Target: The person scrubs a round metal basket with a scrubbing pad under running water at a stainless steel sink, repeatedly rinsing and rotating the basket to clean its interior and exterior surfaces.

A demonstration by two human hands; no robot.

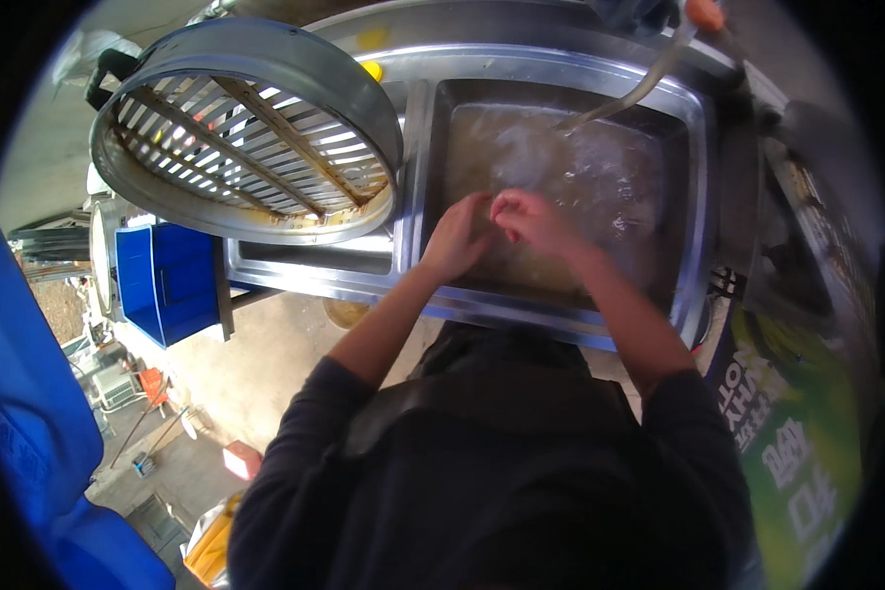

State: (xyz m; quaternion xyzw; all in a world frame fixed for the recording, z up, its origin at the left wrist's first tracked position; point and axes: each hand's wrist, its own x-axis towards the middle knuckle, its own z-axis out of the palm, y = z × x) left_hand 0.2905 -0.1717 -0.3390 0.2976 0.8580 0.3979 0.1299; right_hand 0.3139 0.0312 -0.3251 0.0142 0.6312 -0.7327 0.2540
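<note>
My left hand is over the near left part of a stainless steel sink basin, palm turned inward and thumb apart from the fingers. No object shows in it. Close beside it, my right hand is bent at the fingers and blurred; whether something small is between its fingertips cannot be made out. Below both hands, cloudy brownish water fills part of the basin. A pale hose with an orange part reaches down to the rippling water from the far right.
A large round metal steamer basket with a rusty slatted base leans over the left basin. Beneath it is a blue bin. A green printed sheet or bag is at right. Blue plastic fills the lower left.
</note>
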